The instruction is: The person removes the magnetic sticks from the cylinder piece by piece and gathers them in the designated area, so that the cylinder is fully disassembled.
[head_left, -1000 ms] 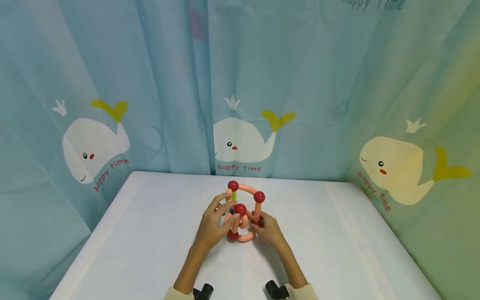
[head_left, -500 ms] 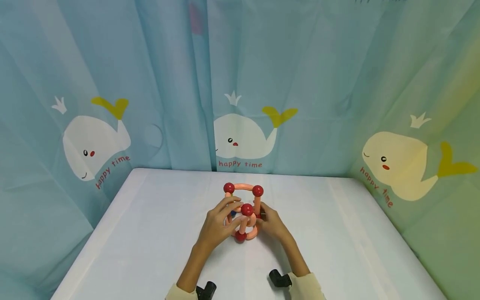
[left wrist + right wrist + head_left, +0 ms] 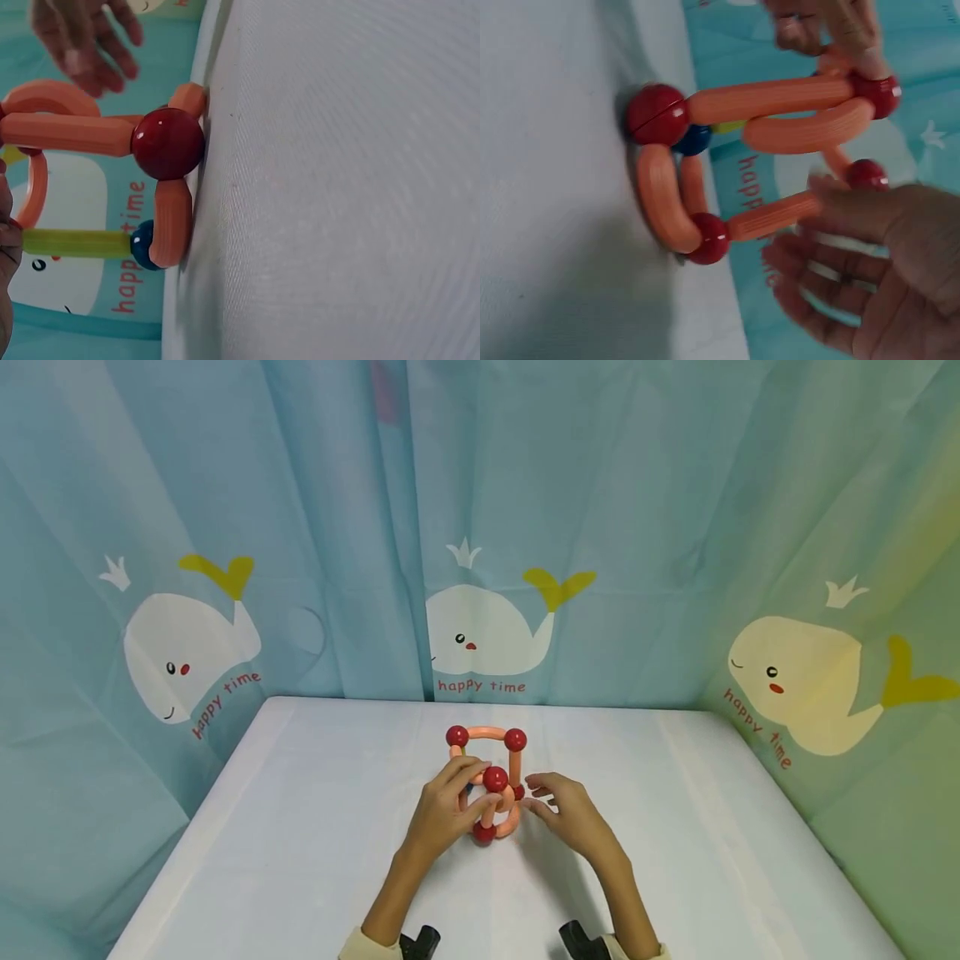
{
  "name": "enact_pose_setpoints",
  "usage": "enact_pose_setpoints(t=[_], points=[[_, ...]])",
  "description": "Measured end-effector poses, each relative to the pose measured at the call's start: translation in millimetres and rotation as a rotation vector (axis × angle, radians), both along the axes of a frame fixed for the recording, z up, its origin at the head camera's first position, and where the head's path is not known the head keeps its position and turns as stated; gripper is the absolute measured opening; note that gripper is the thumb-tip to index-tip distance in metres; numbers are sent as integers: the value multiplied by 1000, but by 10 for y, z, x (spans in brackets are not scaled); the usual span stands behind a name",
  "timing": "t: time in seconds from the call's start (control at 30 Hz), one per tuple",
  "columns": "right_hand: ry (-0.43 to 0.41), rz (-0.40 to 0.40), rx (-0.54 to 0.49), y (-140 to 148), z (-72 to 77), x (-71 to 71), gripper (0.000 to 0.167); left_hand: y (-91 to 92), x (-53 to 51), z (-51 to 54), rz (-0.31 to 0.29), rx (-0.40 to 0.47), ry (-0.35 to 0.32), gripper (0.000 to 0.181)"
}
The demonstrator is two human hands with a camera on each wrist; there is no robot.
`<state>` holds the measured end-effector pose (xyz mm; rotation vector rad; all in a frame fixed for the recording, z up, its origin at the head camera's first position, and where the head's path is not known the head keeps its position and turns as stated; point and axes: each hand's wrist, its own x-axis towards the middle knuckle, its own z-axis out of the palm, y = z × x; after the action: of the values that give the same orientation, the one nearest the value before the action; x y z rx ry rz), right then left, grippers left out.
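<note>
A cube-like frame of toy building sticks and balls [image 3: 515, 768] stands on the table, with orange sticks, straight and curved, joined by red balls [image 3: 169, 144]. A yellow-green stick [image 3: 76, 243] and a blue ball [image 3: 142, 244] belong to its far left side. My left hand [image 3: 442, 806] pinches the upper near corner by its red ball [image 3: 495, 779]; in the right wrist view the thumb presses that ball. To the right, my right hand [image 3: 573, 814] holds nothing, fingers loosely bent and apart from the frame in the head view. Part of the frame's left side hides behind my left hand.
The white table [image 3: 285, 852] reaches back to a pale blue curtain [image 3: 360, 527] printed with whales. Another curtain side [image 3: 885, 793] closes off the right. Black wrist mounts [image 3: 581, 939] sit by both sleeves.
My right hand has let go of the frame's right side and drawn off rightward. The frame has turned a little, its near corner shifting right. My left hand keeps its hold.
</note>
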<state>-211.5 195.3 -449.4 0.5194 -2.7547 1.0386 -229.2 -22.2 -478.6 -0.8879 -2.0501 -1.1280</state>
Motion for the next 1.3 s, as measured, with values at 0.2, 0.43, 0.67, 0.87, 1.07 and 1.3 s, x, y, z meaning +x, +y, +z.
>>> enact_pose_setpoints(t=[0.2,0.43,0.67,0.87,1.07,1.3], points=[[17,165,-199,-78,35,21,35,7,-19,17,5,8,10,40],[66,162,-267,-159,-16,22,24,27,-15,7,-20,31,-23,36],[62,159,-286,-155,-2,23,19,21,-7,26,-42,52,-60,35],[89,151,-275,-146,48,67,16,13,7,38,-43,46,-90,35],[127,159,-263,-129,32,57,14,-2,21,38,-59,42,-136,36],[168,130,-229,-145,45,77,14,-20,10,36,-91,4,-92,38]])
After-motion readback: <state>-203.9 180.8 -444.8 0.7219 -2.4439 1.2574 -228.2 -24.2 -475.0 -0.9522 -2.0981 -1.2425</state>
